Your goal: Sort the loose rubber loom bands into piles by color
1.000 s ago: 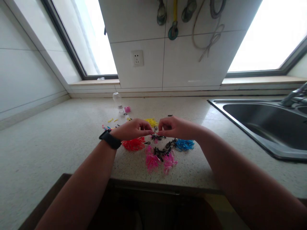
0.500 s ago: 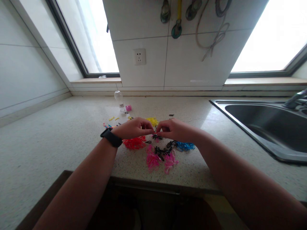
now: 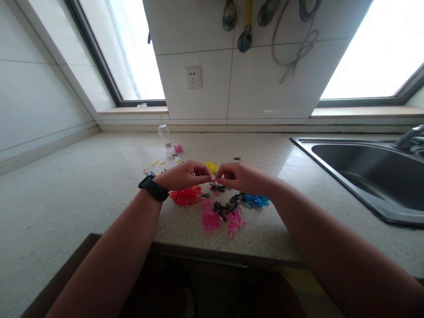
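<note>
My left hand [image 3: 188,174], with a dark watch on its wrist, and my right hand [image 3: 237,175] meet fingertip to fingertip above the counter. Between their pinched fingers is a small red rubber band [image 3: 213,179], mostly hidden by the fingertips. Below my left hand lies a pile of red rubber bands [image 3: 186,196]. Blue rubber bands [image 3: 257,201] are heaped under my right wrist. Nearer to me are pink bands [image 3: 210,218] and black bands [image 3: 225,208], partly mixed. Yellow bands [image 3: 211,167] show just beyond my fingers.
A clear bottle [image 3: 164,138] stands at the back beside a small pink object [image 3: 178,149]. A few loose yellow bands [image 3: 155,163] lie to the left, and a black band [image 3: 237,158] behind my right hand. The steel sink [image 3: 331,185] is set into the counter [image 3: 109,176] at right.
Both hands stay pinched together in nearly the same place, with only a slight shift of the fingers. The piles look unchanged; the view has tilted very slightly.
</note>
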A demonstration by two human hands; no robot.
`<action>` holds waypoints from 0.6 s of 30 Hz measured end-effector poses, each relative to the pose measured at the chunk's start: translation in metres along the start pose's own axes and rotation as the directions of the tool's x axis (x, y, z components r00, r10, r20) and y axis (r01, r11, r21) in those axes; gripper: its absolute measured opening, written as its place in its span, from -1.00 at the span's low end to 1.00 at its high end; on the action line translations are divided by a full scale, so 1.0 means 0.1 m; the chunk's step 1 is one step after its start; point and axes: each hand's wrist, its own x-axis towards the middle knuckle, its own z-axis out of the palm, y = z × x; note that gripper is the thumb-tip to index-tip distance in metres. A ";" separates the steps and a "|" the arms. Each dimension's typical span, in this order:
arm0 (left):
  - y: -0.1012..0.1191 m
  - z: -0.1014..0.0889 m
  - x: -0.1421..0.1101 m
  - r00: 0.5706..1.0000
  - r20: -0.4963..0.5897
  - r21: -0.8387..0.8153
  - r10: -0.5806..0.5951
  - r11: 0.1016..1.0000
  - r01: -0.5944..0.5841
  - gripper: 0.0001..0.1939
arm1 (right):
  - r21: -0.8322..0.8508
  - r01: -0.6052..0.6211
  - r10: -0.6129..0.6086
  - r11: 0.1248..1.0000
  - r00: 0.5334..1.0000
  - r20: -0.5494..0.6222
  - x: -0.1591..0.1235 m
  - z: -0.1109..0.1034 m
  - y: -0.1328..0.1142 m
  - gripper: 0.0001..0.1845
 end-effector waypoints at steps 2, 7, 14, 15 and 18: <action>0.00 0.00 0.00 1.000 0.000 -0.001 0.000 1.000 0.000 -0.66 | 0.008 0.008 -0.008 1.000 1.000 -0.006 0.00 0.00 0.00 -0.77; 0.02 0.00 0.00 1.000 -0.002 0.000 -0.008 1.000 0.008 -0.67 | 0.027 0.013 -0.012 1.000 1.000 -0.009 0.00 0.01 0.00 -0.79; 0.03 -0.01 0.00 1.000 -0.003 0.025 -0.002 1.000 0.002 -0.68 | 0.027 0.014 -0.014 1.000 1.000 0.005 0.00 0.01 0.00 -0.79; 0.03 -0.01 -0.01 1.000 -0.003 0.027 -0.002 1.000 0.002 -0.68 | 0.024 0.012 -0.013 1.000 1.000 0.008 0.00 0.02 0.00 -0.79; 0.01 -0.01 -0.01 1.000 0.002 0.030 0.002 1.000 -0.002 -0.67 | 0.006 0.009 -0.010 1.000 1.000 0.019 0.00 0.02 -0.01 -0.79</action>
